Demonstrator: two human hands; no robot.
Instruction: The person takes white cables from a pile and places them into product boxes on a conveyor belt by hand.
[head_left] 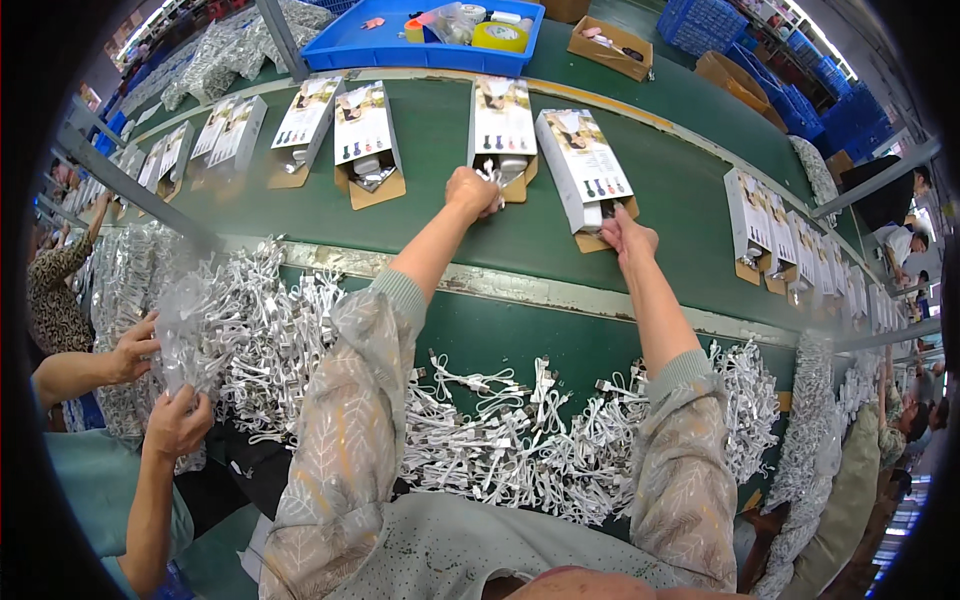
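My left hand (473, 193) is closed on a white USB cable (490, 172) at the open near end of a white printed box (503, 112). Its brown cardboard flap hangs down beside my fingers. To the right, my right hand (630, 240) has its fingers closed at the mouth of a second white box (584, 160), which lies slightly turned. What those fingers pinch is hidden by the flap and the box edge. A large heap of coiled white USB cables (530, 450) lies between my forearms, nearest to me.
Several open white boxes (366, 128) line the green conveyor belt (430, 130) on both sides. A blue tray (335, 50) with tape rolls and a cardboard box (610, 48) stand beyond. At left, a co-worker's hands (175, 420) handle a clear plastic bag (185, 330).
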